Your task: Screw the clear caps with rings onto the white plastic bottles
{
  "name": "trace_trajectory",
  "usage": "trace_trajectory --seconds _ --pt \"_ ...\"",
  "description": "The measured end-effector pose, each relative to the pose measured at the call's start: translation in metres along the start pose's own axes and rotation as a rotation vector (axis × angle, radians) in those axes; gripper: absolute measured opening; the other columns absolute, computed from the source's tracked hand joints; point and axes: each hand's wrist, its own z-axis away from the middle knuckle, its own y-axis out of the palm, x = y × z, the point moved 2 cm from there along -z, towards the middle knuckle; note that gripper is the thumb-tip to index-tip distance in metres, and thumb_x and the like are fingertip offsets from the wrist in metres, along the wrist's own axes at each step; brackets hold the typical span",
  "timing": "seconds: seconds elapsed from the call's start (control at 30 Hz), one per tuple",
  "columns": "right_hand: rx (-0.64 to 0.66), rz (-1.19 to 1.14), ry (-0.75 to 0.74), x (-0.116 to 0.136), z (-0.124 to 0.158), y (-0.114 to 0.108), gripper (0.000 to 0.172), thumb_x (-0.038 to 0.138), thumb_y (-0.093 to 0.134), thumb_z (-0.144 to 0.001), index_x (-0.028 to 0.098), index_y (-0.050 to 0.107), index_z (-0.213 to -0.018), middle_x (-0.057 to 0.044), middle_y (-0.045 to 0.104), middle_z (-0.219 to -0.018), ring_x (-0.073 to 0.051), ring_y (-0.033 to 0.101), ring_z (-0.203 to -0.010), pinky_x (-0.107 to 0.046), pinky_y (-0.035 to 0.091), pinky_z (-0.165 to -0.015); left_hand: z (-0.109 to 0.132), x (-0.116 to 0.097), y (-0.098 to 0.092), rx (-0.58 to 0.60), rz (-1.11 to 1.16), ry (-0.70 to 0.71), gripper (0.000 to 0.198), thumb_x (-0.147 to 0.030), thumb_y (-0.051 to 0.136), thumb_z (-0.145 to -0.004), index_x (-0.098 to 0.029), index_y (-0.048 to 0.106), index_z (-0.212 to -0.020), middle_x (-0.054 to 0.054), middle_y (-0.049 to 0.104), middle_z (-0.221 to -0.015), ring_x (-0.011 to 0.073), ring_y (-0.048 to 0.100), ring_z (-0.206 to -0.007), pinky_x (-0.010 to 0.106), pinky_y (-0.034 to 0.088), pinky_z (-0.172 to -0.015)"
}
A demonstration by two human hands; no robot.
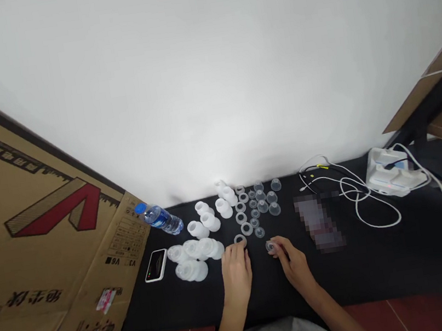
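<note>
My left hand (pixel 236 269) reaches to a translucent ring (pixel 239 238), its fingers closed together at the ring's near edge. Held between the thumb and fingers of my right hand (pixel 292 261) is a small clear dome-shaped cap (pixel 271 246), just above the black table. Ahead of my hands lie several translucent rings (pixel 246 229), several small clear discs (pixel 260 232) and several clear domes (pixel 274 209). White flared cups (pixel 210 222) stand to the left. Nearer on that side, overlapping milky domed pieces (pixel 191 270) lie in clusters.
A water bottle (pixel 160 219) lies tilted beside a large cardboard box (pixel 49 241) on the left. A white-framed device (pixel 155 265) lies near the box. On the right are a blurred-out object (pixel 320 222), tangled white cables (pixel 359 197) and a white charger-like unit (pixel 394 171). A white wall (pixel 216 77) rises behind.
</note>
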Motion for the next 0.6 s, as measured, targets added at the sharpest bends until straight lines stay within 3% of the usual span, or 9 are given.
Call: trace_trajectory --seconds 0.23,0.37,0.6 --pt "0.035 0.052 -0.099 0.003 0.000 0.002 0.021 0.038 0.071 -0.103 0.026 0.075 -0.120 -0.006 0.077 -0.101 -0.022 0.076 -0.085 -0.033 0.065 -0.079 0.011 0.011 0.006 -0.005 0.165 -0.064 0.041 -0.029 0.064 -0.105 -0.021 0.060 -0.145 0.015 0.066 -0.141 0.0349 0.064 -0.128 0.054 0.054 -0.108" --pt "0.026 0.065 -0.084 0.002 -0.001 0.002 0.024 0.041 0.075 -0.100 0.025 0.074 -0.118 -0.004 0.077 -0.095 -0.021 0.076 -0.080 -0.033 0.065 -0.076 0.005 0.011 0.013 0.003 0.357 -0.069 0.033 -0.029 0.062 -0.107 -0.023 0.064 -0.139 0.013 0.073 -0.130 0.0332 0.067 -0.123 0.054 0.056 -0.107" --pt "-0.056 0.052 0.057 0.011 -0.003 0.011 0.027 0.042 0.076 -0.097 0.023 0.073 -0.116 -0.007 0.080 -0.097 -0.022 0.077 -0.081 -0.034 0.065 -0.074 0.012 0.013 0.024 -0.101 0.872 -0.280 0.035 -0.039 0.070 -0.102 -0.022 0.064 -0.131 0.013 0.074 -0.130 0.0245 0.077 -0.102 0.044 0.067 -0.093"
